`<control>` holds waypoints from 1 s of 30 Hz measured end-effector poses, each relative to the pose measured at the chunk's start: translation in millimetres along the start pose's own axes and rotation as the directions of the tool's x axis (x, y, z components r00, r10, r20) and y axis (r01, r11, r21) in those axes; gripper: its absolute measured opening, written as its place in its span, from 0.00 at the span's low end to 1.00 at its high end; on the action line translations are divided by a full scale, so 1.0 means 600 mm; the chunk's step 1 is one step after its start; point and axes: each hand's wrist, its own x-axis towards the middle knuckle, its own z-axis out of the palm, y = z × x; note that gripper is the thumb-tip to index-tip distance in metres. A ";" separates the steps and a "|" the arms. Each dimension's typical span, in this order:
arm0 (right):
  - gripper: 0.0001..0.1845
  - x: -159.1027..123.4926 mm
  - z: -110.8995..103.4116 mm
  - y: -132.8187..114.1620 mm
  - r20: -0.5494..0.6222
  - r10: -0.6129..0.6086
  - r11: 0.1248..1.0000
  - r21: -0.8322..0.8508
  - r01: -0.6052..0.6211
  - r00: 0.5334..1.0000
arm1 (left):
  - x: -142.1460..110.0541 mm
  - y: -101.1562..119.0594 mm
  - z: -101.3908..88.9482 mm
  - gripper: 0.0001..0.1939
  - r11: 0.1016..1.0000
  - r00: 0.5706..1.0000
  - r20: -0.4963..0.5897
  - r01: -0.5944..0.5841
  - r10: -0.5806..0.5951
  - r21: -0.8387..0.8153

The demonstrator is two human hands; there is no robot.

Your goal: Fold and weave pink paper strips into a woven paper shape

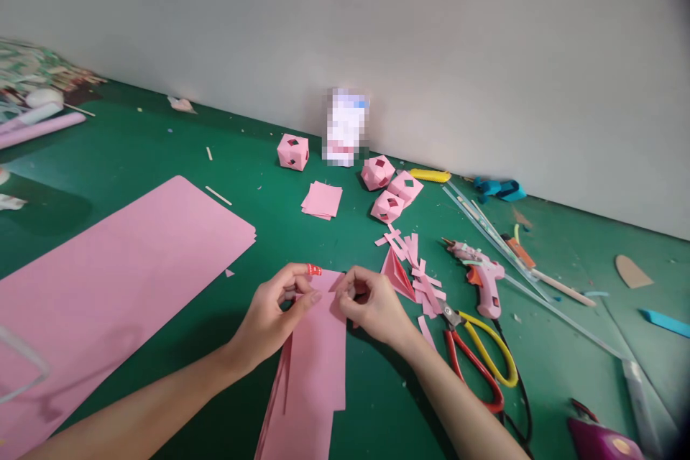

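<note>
My left hand [274, 316] is closed, its thumb and fingers pinching the upper left of a pink paper strip [318, 352]. A fingertip on that hand has a red-and-white wrap. At the upper right edge of the same paper, my right hand [377, 310] is also closed in a pinch. Across the paper between the hands runs a straight edge; whether it is a fold or a second piece I cannot tell. More pink strips [274, 410] lie beneath. Just beyond my right hand are a folded pink paper piece [397, 274] and narrow paper offcuts [425, 280].
Large pink sheets [123, 266] cover the left side. Ahead are stacked paper squares [322, 200], several pink paper polyhedra [378, 172] and a blurred upright screen [346, 126] against the wall. Rightward lie scissors [479, 352], a glue gun [482, 277] and a yellow cutter [431, 175].
</note>
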 end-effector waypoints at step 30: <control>0.16 -0.003 -0.043 -0.009 0.277 -0.018 0.998 0.061 0.001 0.961 | -0.012 0.018 -0.015 0.23 0.986 0.974 0.212 -0.045 0.079 -0.163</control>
